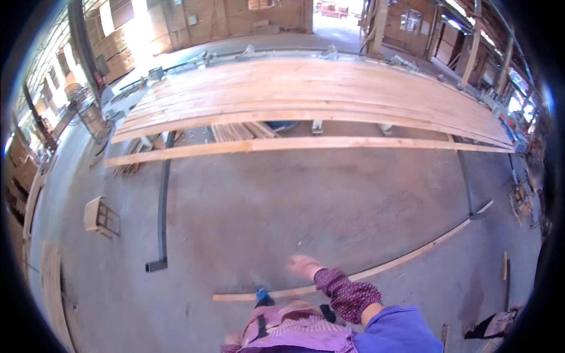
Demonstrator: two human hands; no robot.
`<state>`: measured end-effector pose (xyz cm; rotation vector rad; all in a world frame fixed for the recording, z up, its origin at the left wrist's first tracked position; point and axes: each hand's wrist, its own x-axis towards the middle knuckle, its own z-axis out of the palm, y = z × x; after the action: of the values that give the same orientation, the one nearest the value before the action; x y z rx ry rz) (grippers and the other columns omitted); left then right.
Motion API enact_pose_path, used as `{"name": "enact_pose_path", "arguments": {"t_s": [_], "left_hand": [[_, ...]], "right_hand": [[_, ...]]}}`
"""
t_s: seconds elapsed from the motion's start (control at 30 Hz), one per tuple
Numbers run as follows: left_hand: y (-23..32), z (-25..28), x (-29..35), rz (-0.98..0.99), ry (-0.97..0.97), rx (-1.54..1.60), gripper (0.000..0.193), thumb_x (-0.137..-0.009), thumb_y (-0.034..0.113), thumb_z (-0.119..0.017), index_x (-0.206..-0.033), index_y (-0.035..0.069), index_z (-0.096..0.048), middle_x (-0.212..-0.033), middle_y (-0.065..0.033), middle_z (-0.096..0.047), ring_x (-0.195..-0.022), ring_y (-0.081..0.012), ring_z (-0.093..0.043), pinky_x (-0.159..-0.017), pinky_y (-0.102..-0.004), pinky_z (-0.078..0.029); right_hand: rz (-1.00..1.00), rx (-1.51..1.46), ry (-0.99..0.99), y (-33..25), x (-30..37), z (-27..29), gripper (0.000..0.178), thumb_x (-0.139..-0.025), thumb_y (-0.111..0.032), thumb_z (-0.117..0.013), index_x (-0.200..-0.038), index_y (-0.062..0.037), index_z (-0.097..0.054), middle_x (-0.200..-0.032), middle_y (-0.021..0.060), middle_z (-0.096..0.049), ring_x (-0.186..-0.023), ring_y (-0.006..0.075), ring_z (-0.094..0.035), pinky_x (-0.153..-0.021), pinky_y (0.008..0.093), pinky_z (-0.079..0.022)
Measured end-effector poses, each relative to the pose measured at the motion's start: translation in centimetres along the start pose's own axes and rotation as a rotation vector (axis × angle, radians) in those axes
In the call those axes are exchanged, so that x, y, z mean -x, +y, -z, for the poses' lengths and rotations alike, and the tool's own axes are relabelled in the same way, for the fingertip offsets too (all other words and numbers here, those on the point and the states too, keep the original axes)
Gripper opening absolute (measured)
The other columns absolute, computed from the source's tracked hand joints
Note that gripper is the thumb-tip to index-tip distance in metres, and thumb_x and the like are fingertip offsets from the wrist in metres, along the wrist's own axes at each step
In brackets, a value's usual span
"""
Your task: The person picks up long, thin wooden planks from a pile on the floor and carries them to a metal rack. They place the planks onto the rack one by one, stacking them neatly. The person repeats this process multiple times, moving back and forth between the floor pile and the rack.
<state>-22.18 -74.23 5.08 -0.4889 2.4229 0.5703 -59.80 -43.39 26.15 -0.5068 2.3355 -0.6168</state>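
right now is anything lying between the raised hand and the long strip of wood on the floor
Nothing visible. The right hand hangs just above the long wooden strip on the concrete floor, with only bare floor between them. The left hand is low at the frame's bottom edge, away from the strip.

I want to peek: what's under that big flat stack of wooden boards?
Under the board stack you can see loose planks, something blue and metal supports. Farther back, the boards cover everything beneath them.

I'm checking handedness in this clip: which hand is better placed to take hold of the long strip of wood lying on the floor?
Probably the right hand: it is stretched out above the long wooden strip. The left hand is barely visible at the lower edge, close to the body.
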Motion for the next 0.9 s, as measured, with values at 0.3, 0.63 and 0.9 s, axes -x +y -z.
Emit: {"name": "enact_pose_path", "arguments": {"t_s": [0.3,0.63,0.9], "left_hand": [[3.6,31.3,-28.2,0.032,0.341,0.829,0.06,-0.084,0.005,-0.06,-0.137,-0.005,-0.034,-0.142,-0.023,-0.038,-0.13,-0.0304,-0.04,-0.106,-0.0368,-0.033],[19.5,41.4,-27.8,-0.146,0.15,0.816,0.067,-0.085,0.01,-0.062,-0.141,-0.005,-0.028,-0.144,-0.0192,-0.037,-0.134,-0.0271,-0.035,-0.111,-0.0358,-0.026],[8.5,45.4,-19.4,0.271,0.261,-0.02,0.061,-0.089,0.034,-0.056,-0.142,0.011,-0.036,-0.131,-0.0202,-0.051,-0.118,-0.0344,-0.051,-0.1,-0.0422,-0.04]], "right_hand": [[-0.141,-0.171,0.203,-2.4,-8.6,5.0,0.049,-0.087,-0.043,-0.05,-0.117,-0.0047,-0.057,-0.122,0.0201,-0.057,-0.116,0.0352,-0.052,-0.097,0.0433,-0.04],[-0.094,-0.148,0.161,-5.8,-21.0,11.4,0.052,-0.086,-0.042,-0.047,-0.123,-0.0069,-0.056,-0.124,0.0171,-0.057,-0.117,0.0335,-0.052,-0.1,0.0412,-0.039],[0.181,0.265,-0.161,-16.4,-31.3,6.2,0.05,-0.085,-0.042,-0.048,-0.119,-0.0068,-0.057,-0.117,0.0156,-0.061,-0.112,0.0324,-0.056,-0.088,0.0438,-0.048]]}}
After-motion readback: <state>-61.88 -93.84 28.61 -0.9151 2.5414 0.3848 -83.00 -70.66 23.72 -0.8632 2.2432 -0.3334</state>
